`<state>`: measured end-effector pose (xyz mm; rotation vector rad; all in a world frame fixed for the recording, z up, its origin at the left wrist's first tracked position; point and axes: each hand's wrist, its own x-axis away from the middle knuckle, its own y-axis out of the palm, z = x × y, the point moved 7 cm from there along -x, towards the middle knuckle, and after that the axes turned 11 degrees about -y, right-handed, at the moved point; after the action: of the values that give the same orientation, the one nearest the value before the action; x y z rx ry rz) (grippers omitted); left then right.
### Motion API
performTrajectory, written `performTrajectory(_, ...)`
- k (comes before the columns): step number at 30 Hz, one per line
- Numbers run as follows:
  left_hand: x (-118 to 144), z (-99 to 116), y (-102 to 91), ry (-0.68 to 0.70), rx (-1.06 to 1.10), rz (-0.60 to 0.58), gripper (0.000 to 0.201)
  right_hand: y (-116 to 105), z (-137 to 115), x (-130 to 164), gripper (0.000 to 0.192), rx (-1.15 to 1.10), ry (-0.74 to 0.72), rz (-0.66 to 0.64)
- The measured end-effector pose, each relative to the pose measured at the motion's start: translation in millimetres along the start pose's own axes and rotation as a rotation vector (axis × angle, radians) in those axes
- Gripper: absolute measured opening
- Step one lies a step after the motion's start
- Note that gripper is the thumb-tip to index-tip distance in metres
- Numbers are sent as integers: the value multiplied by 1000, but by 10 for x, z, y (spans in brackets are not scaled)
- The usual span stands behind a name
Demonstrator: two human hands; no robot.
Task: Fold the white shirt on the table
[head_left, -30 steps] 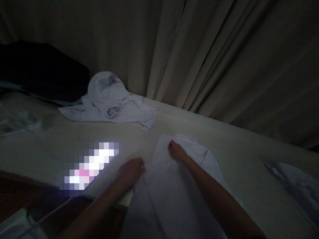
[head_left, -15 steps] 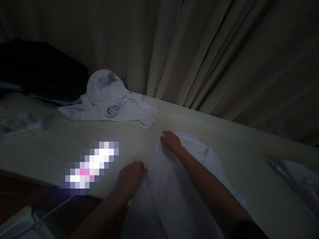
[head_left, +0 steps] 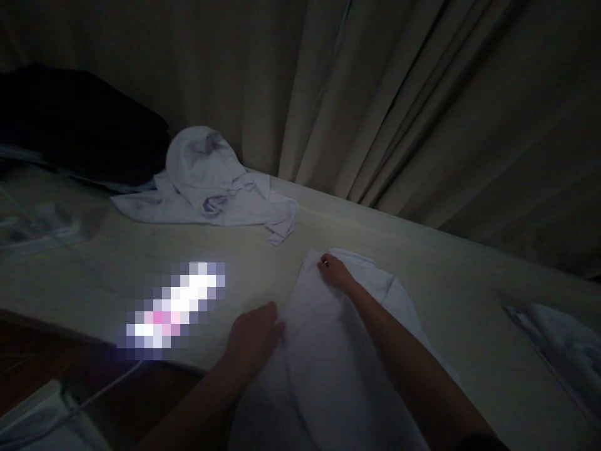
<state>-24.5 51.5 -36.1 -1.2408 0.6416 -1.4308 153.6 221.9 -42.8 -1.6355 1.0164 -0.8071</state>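
Since a moment ago, right hand is sliding back along the white cloth on the bench, grip pinching its far edge; left hand is lying spread on its near-left edge.

1. A crumpled white garment lies heaped on the pale table near its far edge, one end trailing toward the middle.
2. A dark bundle sits at the far left, just behind that heap; what it is cannot be told in the dim light.
3. Beige curtains hang in folds behind the table.
4. A bright, blurred patch glows on the tabletop near the front edge.
5. Another pale cloth lies at the right edge.
6. A thin white cable runs below the table's front edge, lower left.
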Motion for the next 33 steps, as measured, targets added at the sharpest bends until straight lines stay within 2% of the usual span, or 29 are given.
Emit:
performTrajectory(6,15,-1,50,-17,-21,-38,27,54,-1,190,24,117,-3,-49)
performTrajectory(10,28,43,31,-5,-6,-44,29,-64,-61,234,35,165,-4,-15)
performTrajectory(14,24,55,17,43,-6,-3,34,-186,-300,118,40,288,-224,12)
performTrajectory(16,13,29,44,53,-29,0,32,-193,-418,46,37,352,-337,3)
performTrajectory(19,-8,-10,76,67,-57,9,30,-164,-507,-51,28,399,-411,-27)
performTrajectory(22,-35,-34,81,67,-122,17,30,-162,-502,-143,25,398,-380,-20)
performTrajectory(26,-62,-49,55,43,-177,13,32,-236,-420,-121,33,376,-255,44)
performTrajectory(29,-69,-62,34,18,-168,28,33,-376,-321,286,45,229,-154,160)
performTrajectory(31,-68,-67,32,16,-150,52,33,-472,-198,846,41,25,-68,250)
performTrajectory(33,-66,-68,42,24,-140,81,34,-425,24,1599,28,-161,111,190)
